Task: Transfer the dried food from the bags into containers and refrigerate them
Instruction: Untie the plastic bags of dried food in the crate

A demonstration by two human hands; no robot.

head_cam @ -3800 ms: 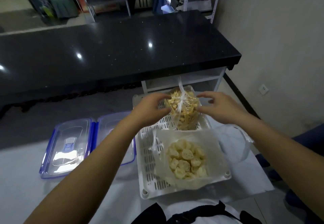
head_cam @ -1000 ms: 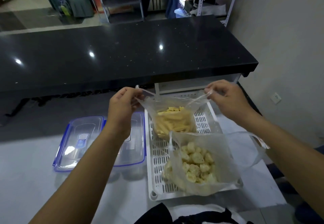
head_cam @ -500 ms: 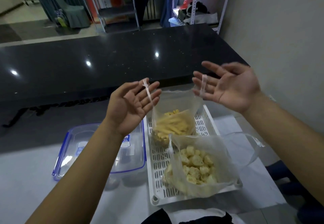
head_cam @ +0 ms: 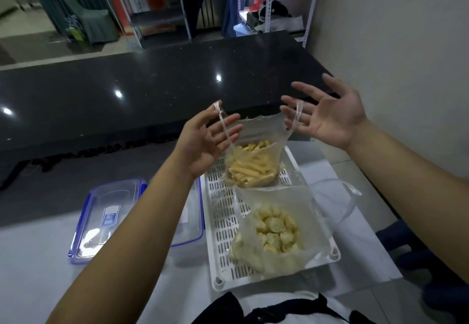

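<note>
Both palms are turned up with fingers spread: the left hand (head_cam: 203, 143) and the right hand (head_cam: 330, 118) each have a thin handle strip of the far bag (head_cam: 253, 156) draped across the fingers, stretching its mouth wide over the yellow sticks (head_cam: 251, 169) inside. That bag sits at the far end of the white slotted tray (head_cam: 223, 222), and the near bag (head_cam: 274, 232) of pale round pieces lies open just behind it. Two clear blue-rimmed containers (head_cam: 106, 217) rest on the pale surface (head_cam: 30, 273) left of the tray.
</note>
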